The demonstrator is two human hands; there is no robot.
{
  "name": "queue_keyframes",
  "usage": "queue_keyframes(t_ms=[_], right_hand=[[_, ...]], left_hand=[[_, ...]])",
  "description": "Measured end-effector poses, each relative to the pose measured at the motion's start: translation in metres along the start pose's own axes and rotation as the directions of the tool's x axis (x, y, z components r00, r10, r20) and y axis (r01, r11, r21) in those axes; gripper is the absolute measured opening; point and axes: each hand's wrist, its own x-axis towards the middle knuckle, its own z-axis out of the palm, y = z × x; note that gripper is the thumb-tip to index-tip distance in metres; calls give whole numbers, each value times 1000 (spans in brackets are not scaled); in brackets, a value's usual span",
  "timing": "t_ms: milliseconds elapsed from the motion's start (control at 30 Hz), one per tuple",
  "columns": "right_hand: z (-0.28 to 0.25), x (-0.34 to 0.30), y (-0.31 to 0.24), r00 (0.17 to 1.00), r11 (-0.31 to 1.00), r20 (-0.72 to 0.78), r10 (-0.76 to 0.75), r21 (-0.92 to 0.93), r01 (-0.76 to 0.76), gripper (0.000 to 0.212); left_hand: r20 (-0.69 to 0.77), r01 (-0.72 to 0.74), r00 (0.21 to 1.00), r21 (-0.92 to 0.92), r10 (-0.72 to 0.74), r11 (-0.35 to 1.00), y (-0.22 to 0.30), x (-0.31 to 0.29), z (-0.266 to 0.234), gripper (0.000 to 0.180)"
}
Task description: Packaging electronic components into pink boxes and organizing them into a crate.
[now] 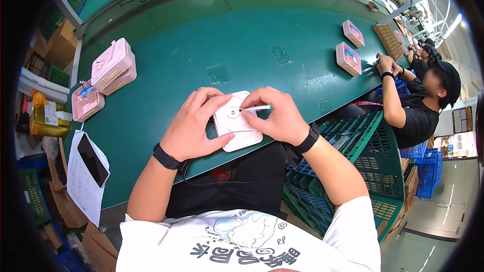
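A flat white square panel with rounded corners (pixel 242 140) lies at the table's front edge, a round disc with a small dark centre on its face. My left hand (pixel 194 123) grips its left side, fingers at the far edge and thumb at the near part. Over the panel's right half, my right hand (pixel 275 116) pinches a thin white stick-like piece (pixel 261 107) between thumb and fingers, close to the disc. Its lower end is hidden by the fingertips, so I cannot tell whether it is fixed to the panel.
Pink box-shaped cases (pixel 113 65) are stacked at the left, beside an open pink case (pixel 86 105) with blue parts. A black phone (pixel 93 161) lies on paper sheets. Two pink cases (pixel 349 59) stand at the right, near a co-worker (pixel 418 93). Green crates (pixel 373 156) stand beside my right arm.
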Motion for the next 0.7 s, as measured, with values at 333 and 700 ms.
queue_keyframes(t_ms=[333, 700], right_hand=[[-3, -5, -1, 990, 989, 15, 138, 46, -139, 24], [-53, 0, 27, 1000, 1000, 6, 21, -14, -21, 31]], left_hand=[[5, -15, 1000, 23, 14, 1000, 3, 6, 4, 72], [-30, 1, 1000, -5, -2, 1000, 44, 57, 30, 65]])
